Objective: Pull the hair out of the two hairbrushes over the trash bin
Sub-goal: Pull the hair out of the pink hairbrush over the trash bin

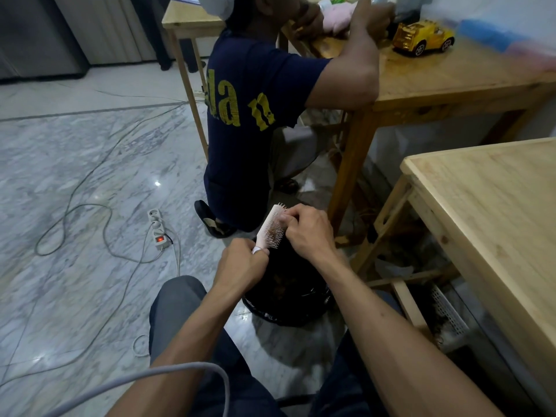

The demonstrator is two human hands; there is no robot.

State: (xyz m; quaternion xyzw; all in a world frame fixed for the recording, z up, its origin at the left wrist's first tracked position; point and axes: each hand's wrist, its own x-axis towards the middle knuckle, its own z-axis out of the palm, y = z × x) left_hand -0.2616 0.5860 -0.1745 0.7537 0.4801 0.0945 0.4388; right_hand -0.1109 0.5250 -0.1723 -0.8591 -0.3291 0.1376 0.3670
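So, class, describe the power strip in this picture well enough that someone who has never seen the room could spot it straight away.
Start at the grey-veined marble floor that fills the left of the view, and follow the looping grey cable toward the middle. There lies the power strip, left of the hairbrush. It is the only white block on the floor, with a glowing red switch at its near end.

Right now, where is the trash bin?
In the head view, the trash bin with its black liner sits on the floor, centre frame, directly below the pink hairbrush, left of the wooden table.
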